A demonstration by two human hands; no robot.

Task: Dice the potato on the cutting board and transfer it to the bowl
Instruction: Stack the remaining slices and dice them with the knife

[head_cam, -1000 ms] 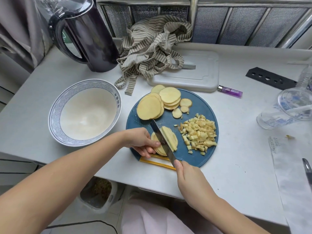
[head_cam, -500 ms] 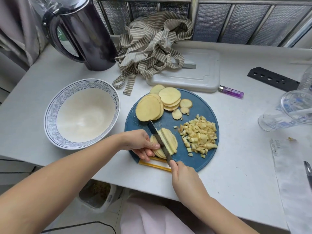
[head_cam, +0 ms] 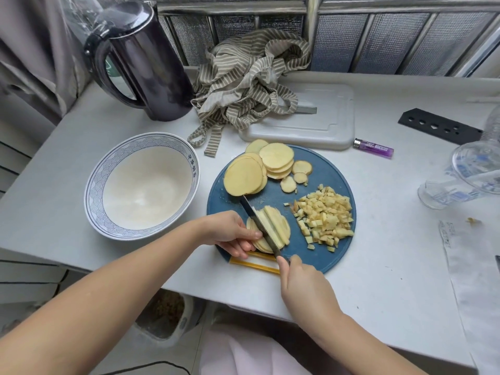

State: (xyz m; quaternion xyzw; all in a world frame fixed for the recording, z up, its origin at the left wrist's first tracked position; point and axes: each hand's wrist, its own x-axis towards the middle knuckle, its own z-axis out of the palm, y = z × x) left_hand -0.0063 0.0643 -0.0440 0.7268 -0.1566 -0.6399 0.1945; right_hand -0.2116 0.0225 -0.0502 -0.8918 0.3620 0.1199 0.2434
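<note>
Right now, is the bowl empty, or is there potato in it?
Empty. The bowl shows only its bare white inside; the dice lie in a pile on the board.

Glossy dark kettle, striped cloth, glazed ceramic bowl, matt blue plastic board, matt white counter.

1. The handle of the knife is hidden inside the right hand; only the blade shows.
2. Fingers of the left hand cover the near-left edge of the potato slices under the blade.
3. The striped cloth hides the left end of the white cutting board.
4. The clear plastic bottle is cut off at the right edge.
5. A yellow-edged strip runs under the near rim of the blue cutting board; I cannot tell what it is.
6. The characters on the rim of the bowl are too small to read.
</note>
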